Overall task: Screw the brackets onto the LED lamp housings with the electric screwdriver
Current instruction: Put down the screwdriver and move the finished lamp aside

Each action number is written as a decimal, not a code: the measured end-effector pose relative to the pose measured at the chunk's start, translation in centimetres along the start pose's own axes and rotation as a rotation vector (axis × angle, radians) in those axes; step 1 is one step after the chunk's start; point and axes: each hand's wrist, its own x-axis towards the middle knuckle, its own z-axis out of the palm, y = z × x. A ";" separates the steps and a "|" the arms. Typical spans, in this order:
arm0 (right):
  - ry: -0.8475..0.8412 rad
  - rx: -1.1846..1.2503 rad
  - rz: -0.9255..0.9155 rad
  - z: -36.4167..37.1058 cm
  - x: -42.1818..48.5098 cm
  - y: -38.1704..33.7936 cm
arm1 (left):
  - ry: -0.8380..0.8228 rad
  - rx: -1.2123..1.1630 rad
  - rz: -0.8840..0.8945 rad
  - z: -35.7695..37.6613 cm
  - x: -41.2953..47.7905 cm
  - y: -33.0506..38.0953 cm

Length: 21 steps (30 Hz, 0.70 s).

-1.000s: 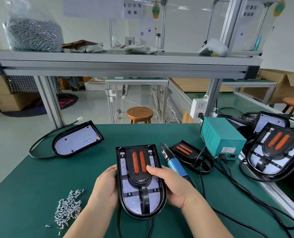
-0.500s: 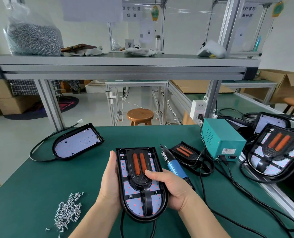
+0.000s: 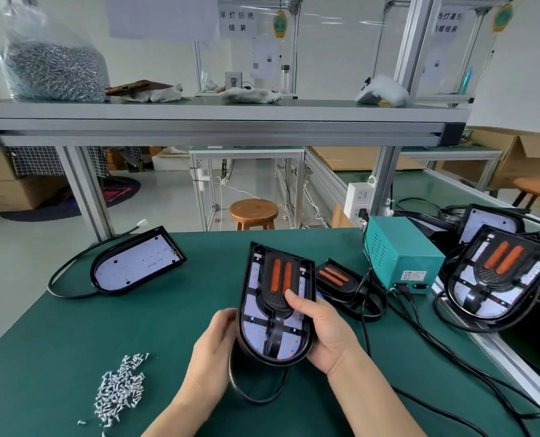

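I hold a black LED lamp housing (image 3: 264,323) tilted up off the green table (image 3: 57,357), its LED board facing me. A black bracket (image 3: 279,283) with two orange strips sits in it. My right hand (image 3: 322,329) grips the housing's right edge, thumb on the bracket. My left hand (image 3: 213,345) holds its left edge from behind. The housing's black cable (image 3: 249,394) loops below. The electric screwdriver is hidden behind the housing. A pile of silver screws (image 3: 119,391) lies at the front left.
Another housing (image 3: 133,266) without a bracket lies at the back left. A loose bracket (image 3: 338,279) lies beside a teal power box (image 3: 401,257). Housings with brackets (image 3: 495,279) are stacked at the right. Cables (image 3: 419,329) cross the right side. A shelf (image 3: 218,121) spans overhead.
Both hands have lifted the housing off the table and tilted its far end up. It now hides the blue screwdriver that lay to its right.
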 end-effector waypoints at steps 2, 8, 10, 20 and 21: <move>0.066 0.006 -0.036 -0.3 0.0 -0.3 | -0.033 0.182 0.106 0.0 -0.3 -0.4; 0.101 0.001 -0.177 -0.7 -0.8 -2.0 | -0.075 0.375 0.169 0.0 -0.1 -0.7; 0.105 0.014 -0.222 -0.8 -1.2 -2.9 | -0.050 0.372 0.179 0.0 0.1 -0.8; 0.273 -0.089 -0.487 -1.7 -5.5 -8.2 | -0.051 0.345 0.193 -0.3 0.4 -1.9; 0.297 -0.103 -0.520 -2.2 -6.2 -9.0 | -0.052 0.338 0.193 -0.2 0.5 -1.9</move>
